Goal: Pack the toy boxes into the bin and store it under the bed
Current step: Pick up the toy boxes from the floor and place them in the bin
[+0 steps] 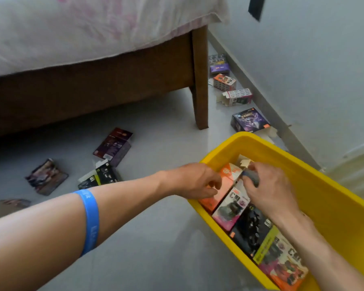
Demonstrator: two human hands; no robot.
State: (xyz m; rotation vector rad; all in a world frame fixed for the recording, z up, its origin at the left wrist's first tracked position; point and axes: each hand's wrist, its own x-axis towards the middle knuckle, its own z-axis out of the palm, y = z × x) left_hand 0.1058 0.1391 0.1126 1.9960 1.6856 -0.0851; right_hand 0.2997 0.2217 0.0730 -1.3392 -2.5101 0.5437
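A yellow bin (259, 143) stands on the floor at the right, with several toy boxes lying side by side along its left wall. My left hand (194, 181) reaches over the bin's rim and pinches the orange box (223, 192) at the row's far end. My right hand (269, 190) is inside the bin, fingers curled round a small grey-blue box (251, 177) above the pink and grey box (229, 211). More toy boxes lie scattered on the floor: a dark purple one (114, 145), a black one (102, 175) and a flat one (46, 177).
The wooden bed (93, 85) with a white and pink sheet stands at the back, its leg (201, 80) near the wall. Along the wall's skirting lie more boxes: purple (249, 120), white (239, 96), orange (224, 81), purple (218, 64). A white object (357, 164) stands at right.
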